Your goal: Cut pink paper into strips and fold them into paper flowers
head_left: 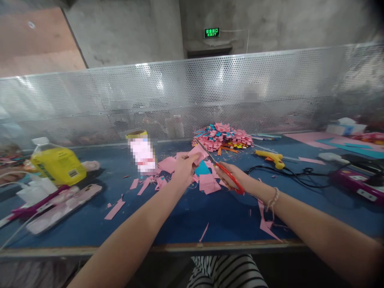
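Note:
Near the middle of the blue table, my left hand pinches a folded piece of pink paper. My right hand is closed around the red handles of a pair of scissors. The scissor blades point up and left, at the right edge of the pink paper. Below and between the hands lie loose pink squares and a blue piece. Behind them is a heap of pink and blue fringed paper pieces.
A yellow glue gun with a black cable lies right, near a purple power strip. At left are a yellow-liquid bottle and a phone. A yellow-rimmed container stands behind the scraps; a perforated metal screen spans the back.

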Motion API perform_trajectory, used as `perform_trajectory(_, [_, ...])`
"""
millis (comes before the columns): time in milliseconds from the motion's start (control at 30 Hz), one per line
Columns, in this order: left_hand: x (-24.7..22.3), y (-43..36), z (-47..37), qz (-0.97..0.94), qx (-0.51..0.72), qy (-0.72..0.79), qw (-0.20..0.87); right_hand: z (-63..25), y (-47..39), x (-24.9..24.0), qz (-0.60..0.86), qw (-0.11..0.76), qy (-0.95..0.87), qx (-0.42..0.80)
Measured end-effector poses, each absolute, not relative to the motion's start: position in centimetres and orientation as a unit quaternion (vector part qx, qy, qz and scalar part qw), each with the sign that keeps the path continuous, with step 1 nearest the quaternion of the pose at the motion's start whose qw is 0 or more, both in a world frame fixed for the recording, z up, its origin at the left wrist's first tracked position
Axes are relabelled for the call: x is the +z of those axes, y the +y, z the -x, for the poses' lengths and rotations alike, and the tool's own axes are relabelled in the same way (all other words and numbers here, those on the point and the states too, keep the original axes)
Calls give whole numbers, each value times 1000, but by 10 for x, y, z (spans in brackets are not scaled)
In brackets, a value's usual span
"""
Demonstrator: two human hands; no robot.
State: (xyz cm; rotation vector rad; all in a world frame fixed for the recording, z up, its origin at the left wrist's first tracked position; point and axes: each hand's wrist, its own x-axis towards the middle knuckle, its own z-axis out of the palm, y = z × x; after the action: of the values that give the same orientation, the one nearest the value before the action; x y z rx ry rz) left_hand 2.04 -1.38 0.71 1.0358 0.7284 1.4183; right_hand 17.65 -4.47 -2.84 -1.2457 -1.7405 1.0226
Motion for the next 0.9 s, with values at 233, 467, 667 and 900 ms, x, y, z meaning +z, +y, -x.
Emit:
perform_trajectory(233, [8,-13,-19,-440,609,311,583,-176,-43,-29,494,392,-680,374])
perform_trajectory(467, [7,-12,-19,-425,606,331,586,-179,-45,-27,486,378,-639,462])
perform_trajectory(667, [7,-14,-21,-415,597,346,593,-182,-46,-27,443,384,-633,505])
perform_trajectory(900, [8,-15,-20,-435,578,344,599,-179,-47,-24,458,383,-619,509])
